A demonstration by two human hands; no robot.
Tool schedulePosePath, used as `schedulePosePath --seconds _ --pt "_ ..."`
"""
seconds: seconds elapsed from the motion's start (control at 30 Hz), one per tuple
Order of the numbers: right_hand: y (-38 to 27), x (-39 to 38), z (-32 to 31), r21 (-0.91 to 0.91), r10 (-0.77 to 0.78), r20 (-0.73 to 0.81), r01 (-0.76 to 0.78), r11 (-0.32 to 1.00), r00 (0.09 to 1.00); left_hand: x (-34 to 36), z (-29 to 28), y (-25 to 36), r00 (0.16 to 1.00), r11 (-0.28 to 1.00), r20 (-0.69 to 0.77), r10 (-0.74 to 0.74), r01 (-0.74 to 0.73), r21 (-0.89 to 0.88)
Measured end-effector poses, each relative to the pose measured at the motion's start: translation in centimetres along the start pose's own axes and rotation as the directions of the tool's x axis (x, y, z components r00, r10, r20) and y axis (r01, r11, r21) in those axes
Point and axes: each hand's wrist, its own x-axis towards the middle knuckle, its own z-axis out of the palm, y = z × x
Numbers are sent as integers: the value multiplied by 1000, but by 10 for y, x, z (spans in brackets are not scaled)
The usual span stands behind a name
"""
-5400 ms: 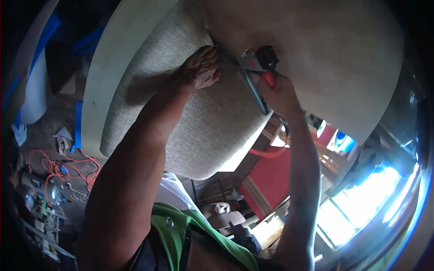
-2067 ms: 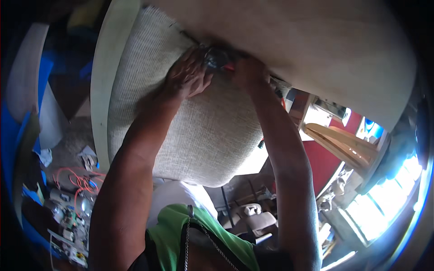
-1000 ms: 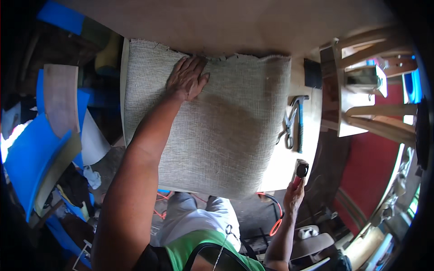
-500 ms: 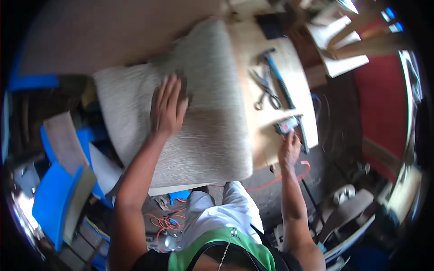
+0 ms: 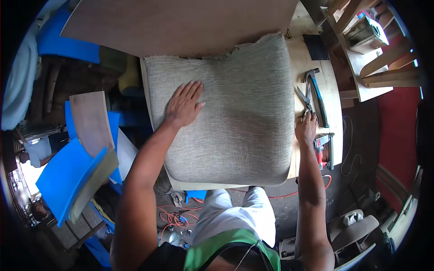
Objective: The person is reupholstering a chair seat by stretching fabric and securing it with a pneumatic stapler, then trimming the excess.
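My left hand (image 5: 184, 105) lies flat, fingers stretched out, on a grey woven-fabric padded seat or back panel (image 5: 235, 140) with a frayed far edge. To its right, my right hand (image 5: 306, 131) has its fingers closed at the handles of a pair of scissors (image 5: 308, 95); the blades lie on the wooden tabletop, pointing away from me. A hammer (image 5: 321, 100) with a blue and black handle lies just right of the scissors. Nearer to me rests a grey and red staple gun (image 5: 321, 143), beside my right wrist and apart from the hand.
A large brown board (image 5: 181, 27) stands past the fabric panel. The pale wooden table (image 5: 335, 122) shows at the right. Blue foam-like pieces (image 5: 63, 176) and a curved wooden panel (image 5: 91, 119) are stacked at left. An orange hose (image 5: 174, 217) coils on the floor.
My right hand has let go of the staple gun, left it on the table and moved up to the scissors. My left hand stays flat on the fabric. The view has shifted.
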Motion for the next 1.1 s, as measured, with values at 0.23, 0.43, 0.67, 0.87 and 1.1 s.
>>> schedulePosePath --seconds 0.23,0.43,0.67,0.87,1.1 --pt "6 -4 -8 -104 101 47 -96 990 994 74 -6 -22 992 991 -125 -5 -12 -132" --pt "12 3 -18 -159 -1 -16 -1 987 1000 132 -14 -48 985 966 27 -172 174 -190" --pt "8 14 -33 -77 64 93 -57 995 994 166 -10 -87 910 951 345 -227 284 -121" --pt "23 15 -29 -99 71 199 -52 994 977 157 -71 -56 848 903 335 -410 430 15" --pt "12 19 -31 -78 214 224 -201 976 951 113 -2 -44 985 994 -146 -95 87 -59"
